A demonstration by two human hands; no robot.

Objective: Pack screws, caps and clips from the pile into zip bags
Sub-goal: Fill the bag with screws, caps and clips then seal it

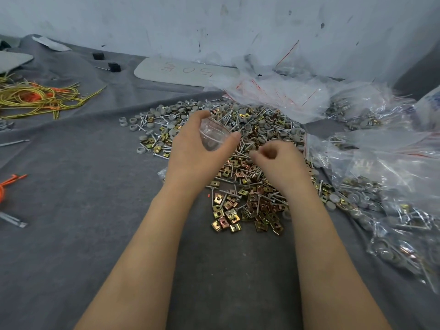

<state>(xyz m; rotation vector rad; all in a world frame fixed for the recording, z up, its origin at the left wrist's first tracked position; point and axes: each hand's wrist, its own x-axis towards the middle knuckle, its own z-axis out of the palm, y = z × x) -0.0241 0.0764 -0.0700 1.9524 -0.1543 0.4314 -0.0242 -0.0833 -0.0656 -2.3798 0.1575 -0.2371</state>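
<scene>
From the head view we look down on two bare forearms reaching over a grey cloth (95,186). The left hand (190,148) grips a small clear zip bag (213,134), its thumb and fingers curved round the bag, holding it above the near-left edge of the pile (262,129). The right hand (278,160) hovers low over the middle of the pile with its fingers curled inward; we cannot tell whether they pinch a piece. The pile lies just past the hands, toward 12 o'clock, and spreads back toward us at 5 o'clock. It mixes silver screws (228,117), round grey caps (166,111) mostly on its 10 o'clock side, and brass-coloured square clips (226,217) thickest on the near side. At 3 o'clock we see filled bags (392,186) heaped together, touching the pile's edge. At 1 o'clock lies a loose heap of empty bags (281,96) with red strips. At 12 o'clock a pale grey card (188,70) with red writing lies flat against a scuffed wall (214,20). At 9 to 10 o'clock, well apart from the pile, yellow and orange wires (40,98) lie tangled.
</scene>
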